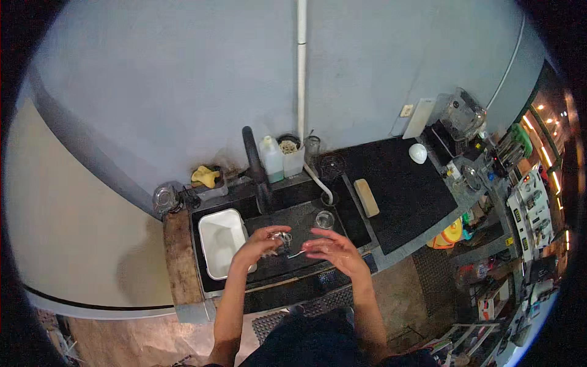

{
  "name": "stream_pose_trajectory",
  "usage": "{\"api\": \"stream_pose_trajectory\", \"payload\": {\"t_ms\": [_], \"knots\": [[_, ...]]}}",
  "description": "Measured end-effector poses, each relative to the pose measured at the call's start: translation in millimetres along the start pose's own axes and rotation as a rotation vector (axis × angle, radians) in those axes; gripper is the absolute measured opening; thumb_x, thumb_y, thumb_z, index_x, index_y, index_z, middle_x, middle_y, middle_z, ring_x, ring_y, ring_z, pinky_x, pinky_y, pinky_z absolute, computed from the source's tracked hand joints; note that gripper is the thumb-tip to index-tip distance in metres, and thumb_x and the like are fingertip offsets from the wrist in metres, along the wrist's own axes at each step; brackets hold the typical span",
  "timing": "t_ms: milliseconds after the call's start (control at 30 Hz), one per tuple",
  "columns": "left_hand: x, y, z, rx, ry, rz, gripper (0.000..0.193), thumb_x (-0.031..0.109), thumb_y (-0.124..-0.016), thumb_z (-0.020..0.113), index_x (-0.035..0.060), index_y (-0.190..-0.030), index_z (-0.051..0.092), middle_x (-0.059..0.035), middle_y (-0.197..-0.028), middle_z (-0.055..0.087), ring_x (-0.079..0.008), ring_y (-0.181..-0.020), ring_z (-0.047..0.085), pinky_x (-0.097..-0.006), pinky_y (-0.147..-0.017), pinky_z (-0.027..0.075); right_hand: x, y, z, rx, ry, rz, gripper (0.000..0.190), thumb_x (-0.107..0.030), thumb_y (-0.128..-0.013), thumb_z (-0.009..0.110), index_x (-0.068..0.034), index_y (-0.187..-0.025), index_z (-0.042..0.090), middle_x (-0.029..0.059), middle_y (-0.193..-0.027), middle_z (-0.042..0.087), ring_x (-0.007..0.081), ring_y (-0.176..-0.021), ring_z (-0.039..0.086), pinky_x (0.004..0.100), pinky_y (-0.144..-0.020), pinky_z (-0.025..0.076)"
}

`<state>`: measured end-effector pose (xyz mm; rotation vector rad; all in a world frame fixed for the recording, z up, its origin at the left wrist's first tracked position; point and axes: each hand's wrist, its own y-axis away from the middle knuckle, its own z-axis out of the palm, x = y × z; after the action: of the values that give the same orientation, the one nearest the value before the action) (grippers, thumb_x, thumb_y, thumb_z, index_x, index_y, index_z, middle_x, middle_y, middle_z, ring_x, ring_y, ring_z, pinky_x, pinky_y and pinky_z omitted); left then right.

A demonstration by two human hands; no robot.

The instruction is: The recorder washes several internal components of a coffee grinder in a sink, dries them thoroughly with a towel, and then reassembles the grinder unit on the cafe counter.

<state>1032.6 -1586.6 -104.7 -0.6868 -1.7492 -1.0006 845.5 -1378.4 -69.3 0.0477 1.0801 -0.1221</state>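
Above the dark sink (293, 225), my left hand (261, 247) has its fingers and thumb around a small shiny object (283, 237), metal or glass. Facing it from the right, my right hand (337, 252) is raised with its fingers bent. A thin silvery utensil (296, 254) reaches to its fingertips; whether the hand grips it is not clear. Just beyond the right fingers stands a clear drinking glass (324, 219). A white plastic tub (223, 243) sits in the sink's left part, partly behind my left hand and forearm.
A black faucet (257, 169) rises behind the sink, beside a translucent bottle (271, 158). A yellow cloth (205, 176) lies at the back left. A beige block (366, 198) rests by the sink's right edge, next to a black mat (399, 183) bearing a white cup-like piece (418, 153).
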Motion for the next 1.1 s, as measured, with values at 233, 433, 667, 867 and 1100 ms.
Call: {"api": "stream_pose_trajectory", "payload": {"t_ms": [233, 433, 667, 867, 1100], "knots": [[-61, -34, 56, 0.305, -0.936, 0.834, 0.050, -0.001, -0.083, 0.066, 0.0007, -0.132, 0.059, -0.0108, -0.107, 0.068, -0.0185, -0.063, 0.061, -0.0318, -0.059, 0.052, 13, 56, -25, 0.347, 0.967, -0.389, 0.059, -0.020, -0.096, 0.063, -0.016, -0.150, 0.042, 0.0166, -0.151, 0.043, 0.0341, -0.129, 0.054, 0.0516, -0.107, 0.043], [61, -3, 215, -0.186, -0.142, 0.144, 0.054, -0.003, -0.080, 0.066, -0.0009, -0.134, 0.056, -0.0103, -0.100, 0.067, -0.0213, -0.071, 0.066, -0.0361, -0.063, 0.055, -52, 217, -98, 0.104, 0.364, -0.085, 0.055, -0.021, -0.097, 0.062, -0.005, -0.147, 0.044, 0.0187, -0.135, 0.060, 0.0335, -0.125, 0.059, 0.0510, -0.107, 0.044], [143, 7, 519, -0.112, -0.517, 0.467, 0.054, 0.009, -0.083, 0.069, 0.0085, -0.135, 0.056, -0.0203, -0.112, 0.068, -0.0339, -0.104, 0.067, -0.0375, -0.090, 0.050, -21, 446, -172, 0.895, 0.714, -0.335, 0.046, -0.007, -0.096, 0.064, -0.008, -0.141, 0.052, 0.0092, -0.112, 0.068, 0.0193, -0.107, 0.064, 0.0352, -0.093, 0.053], [132, -4, 757, -0.668, -0.147, 0.636, 0.053, 0.006, -0.087, 0.066, 0.0058, -0.138, 0.053, -0.0155, -0.132, 0.061, -0.0258, -0.119, 0.058, -0.0370, -0.102, 0.043, -45, 604, -218, 1.292, 0.054, -0.188, 0.036, -0.016, -0.098, 0.065, -0.002, -0.131, 0.059, 0.0080, -0.100, 0.069, 0.0146, -0.089, 0.067, 0.0307, -0.075, 0.058], [189, 18, 937, -1.045, -0.150, 0.560, 0.062, -0.001, -0.090, 0.061, 0.0071, -0.148, 0.042, -0.0110, -0.127, 0.061, -0.0186, -0.111, 0.062, -0.0287, -0.090, 0.049, -93, 714, -268, 1.680, -0.250, -0.447, 0.028, -0.016, -0.098, 0.065, -0.001, -0.121, 0.060, 0.0075, -0.096, 0.068, 0.0149, -0.081, 0.067, 0.0339, -0.067, 0.061]]}}
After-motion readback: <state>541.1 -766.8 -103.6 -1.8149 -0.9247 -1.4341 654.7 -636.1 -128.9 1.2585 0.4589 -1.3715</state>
